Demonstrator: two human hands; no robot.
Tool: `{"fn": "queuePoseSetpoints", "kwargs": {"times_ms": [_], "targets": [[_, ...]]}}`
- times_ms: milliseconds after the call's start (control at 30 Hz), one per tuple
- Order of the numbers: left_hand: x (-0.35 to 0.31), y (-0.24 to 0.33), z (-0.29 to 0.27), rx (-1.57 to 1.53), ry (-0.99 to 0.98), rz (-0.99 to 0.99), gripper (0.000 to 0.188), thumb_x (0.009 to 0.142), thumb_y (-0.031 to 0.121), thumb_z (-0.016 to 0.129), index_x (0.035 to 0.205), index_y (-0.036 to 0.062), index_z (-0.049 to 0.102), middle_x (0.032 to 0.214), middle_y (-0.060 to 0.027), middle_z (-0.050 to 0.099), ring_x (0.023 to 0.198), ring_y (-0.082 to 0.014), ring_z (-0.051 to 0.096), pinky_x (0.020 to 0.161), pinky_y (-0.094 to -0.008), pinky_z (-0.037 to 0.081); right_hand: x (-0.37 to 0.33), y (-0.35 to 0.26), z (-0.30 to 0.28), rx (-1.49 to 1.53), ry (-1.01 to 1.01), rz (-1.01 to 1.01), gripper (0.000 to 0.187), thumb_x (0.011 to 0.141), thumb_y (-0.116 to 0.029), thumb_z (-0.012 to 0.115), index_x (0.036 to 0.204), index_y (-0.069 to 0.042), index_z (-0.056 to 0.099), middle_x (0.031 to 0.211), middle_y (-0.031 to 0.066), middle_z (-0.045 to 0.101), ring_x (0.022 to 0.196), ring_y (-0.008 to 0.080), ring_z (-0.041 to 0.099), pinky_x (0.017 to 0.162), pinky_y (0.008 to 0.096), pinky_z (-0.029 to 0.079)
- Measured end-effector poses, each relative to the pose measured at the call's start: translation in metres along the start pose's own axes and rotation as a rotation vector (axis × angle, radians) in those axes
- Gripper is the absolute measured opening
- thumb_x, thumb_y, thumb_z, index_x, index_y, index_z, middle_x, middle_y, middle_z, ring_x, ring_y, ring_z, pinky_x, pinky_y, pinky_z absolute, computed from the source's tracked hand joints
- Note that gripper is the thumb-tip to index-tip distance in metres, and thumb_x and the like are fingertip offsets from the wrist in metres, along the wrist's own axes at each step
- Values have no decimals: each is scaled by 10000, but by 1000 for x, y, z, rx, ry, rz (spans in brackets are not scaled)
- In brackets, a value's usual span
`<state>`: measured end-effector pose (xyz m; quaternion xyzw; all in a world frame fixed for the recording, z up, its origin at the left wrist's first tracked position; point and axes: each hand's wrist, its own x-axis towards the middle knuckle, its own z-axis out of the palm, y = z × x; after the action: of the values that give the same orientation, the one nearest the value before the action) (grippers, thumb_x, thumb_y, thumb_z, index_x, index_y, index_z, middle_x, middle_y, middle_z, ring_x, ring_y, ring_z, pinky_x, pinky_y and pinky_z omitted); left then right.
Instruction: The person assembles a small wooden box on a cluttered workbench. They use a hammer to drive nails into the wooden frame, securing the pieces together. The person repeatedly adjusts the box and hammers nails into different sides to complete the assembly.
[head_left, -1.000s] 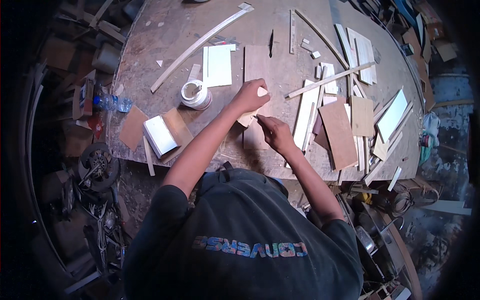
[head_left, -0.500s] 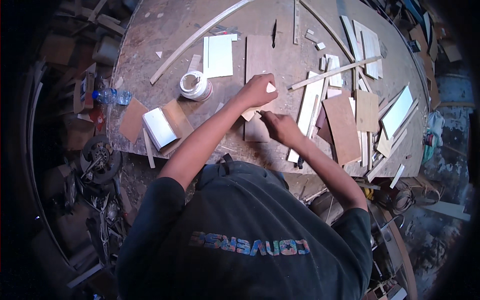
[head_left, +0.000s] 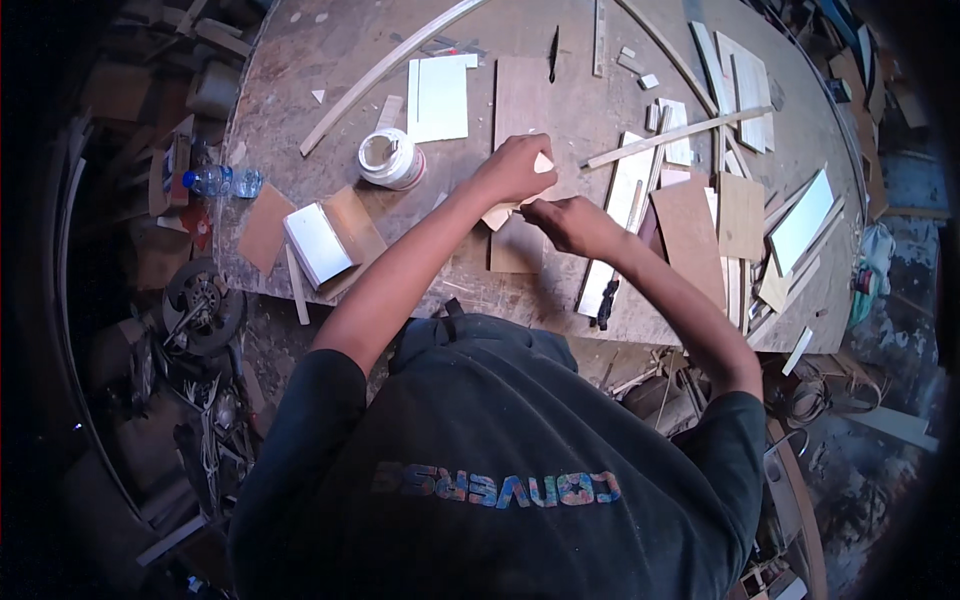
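My left hand (head_left: pixel 515 170) is closed around a small pale wooden piece (head_left: pixel 496 216), whose ends show above and below the fingers. Close against it on the right, my right hand (head_left: pixel 572 226) is closed in a pinch at the piece's lower edge; what its fingertips hold is too small and hidden to make out. Both hands are over a long brown board (head_left: pixel 517 256) lying on the workbench (head_left: pixel 455 235). Left of my left hand stands an opened white plastic jar (head_left: pixel 400 165) with pale stuff around its mouth.
A white-faced panel (head_left: pixel 437 100) lies beyond the jar. A white and brown wooden assembly (head_left: pixel 320 245) sits near the left edge, by a plastic bottle (head_left: pixel 222 181). On the right, wooden strips and panels (head_left: pixel 690 230) overlap. A long curved strip (head_left: pixel 395 68) crosses the far left.
My right hand has shifted slightly right and up, its elbow swinging outward. My left hand keeps its hold on the wooden piece. The whole view has shifted a little.
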<state>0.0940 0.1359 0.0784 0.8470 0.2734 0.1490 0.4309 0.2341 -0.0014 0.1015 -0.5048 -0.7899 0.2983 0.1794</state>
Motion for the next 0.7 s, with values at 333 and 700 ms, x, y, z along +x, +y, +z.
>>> {"fn": "queuePoseSetpoints", "kwargs": {"times_ms": [333,700], "targets": [[0,2,-12,-8,-60,-35,313,797,241,696,973,-17,673,1015,-253,694,1011,-403,671,903,-433,526,17,10,-12,-93,-36,-155,256,914,-111,571,1167,-78,562,781,209,661,740,413,669,678,514,536],[-3,7,0,-38,57,-65,317,767,211,726,955,-22,625,991,-245,684,1001,-405,660,873,-441,522,-21,-41,45,220,372,455,174,972,-148,489,1065,-22,565,854,246,641,819,461,625,745,517,487]]}}
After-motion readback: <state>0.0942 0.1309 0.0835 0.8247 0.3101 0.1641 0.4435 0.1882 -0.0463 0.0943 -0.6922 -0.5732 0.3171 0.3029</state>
